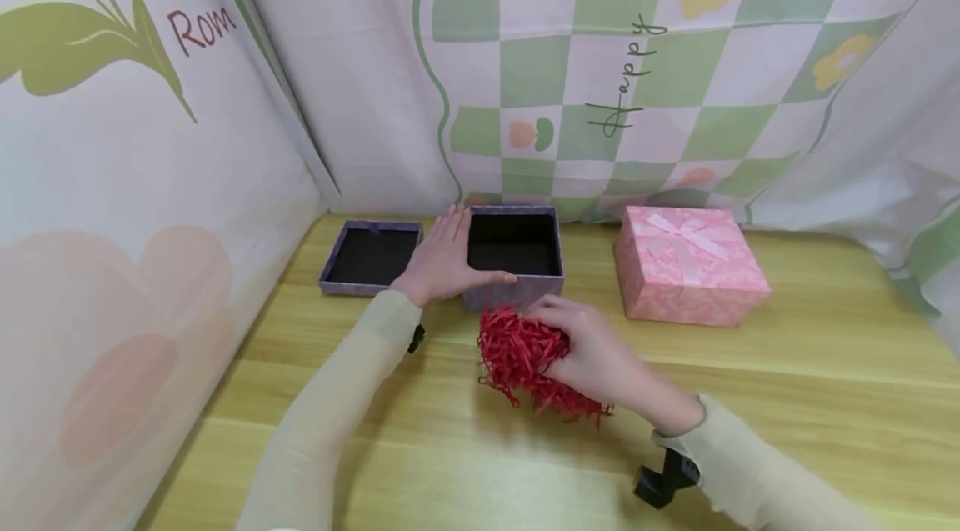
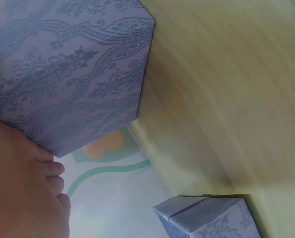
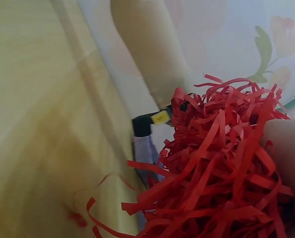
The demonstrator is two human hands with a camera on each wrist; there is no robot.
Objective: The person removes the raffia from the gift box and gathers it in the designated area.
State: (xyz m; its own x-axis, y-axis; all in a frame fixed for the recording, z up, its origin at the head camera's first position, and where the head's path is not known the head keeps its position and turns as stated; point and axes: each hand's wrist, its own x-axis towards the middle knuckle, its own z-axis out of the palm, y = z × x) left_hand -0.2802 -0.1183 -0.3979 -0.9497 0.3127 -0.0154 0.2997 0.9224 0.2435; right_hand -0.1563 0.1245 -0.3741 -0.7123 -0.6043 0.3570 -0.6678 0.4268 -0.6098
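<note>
A purple patterned box (image 1: 517, 292) with a black inside stands uncovered at the back of the table. My left hand (image 1: 442, 260) rests on its left side, fingers straight along the rim and thumb over the front edge; in the left wrist view the hand (image 2: 23, 183) lies against the box's patterned side (image 2: 73, 74). In front of the box my right hand (image 1: 592, 348) grips a bundle of red shredded paper (image 1: 517, 348) above the table. The paper strips (image 3: 216, 168) fill much of the right wrist view and hide most of the fingers.
The purple lid (image 1: 372, 256) lies left of the box with its black inside up. On the right stands a pink box (image 1: 690, 264) with a ribbon bow. Patterned curtains (image 1: 570, 81) hang behind and to the left of the wooden table (image 1: 420, 439). A red scrap (image 3: 78, 219) shows on the table.
</note>
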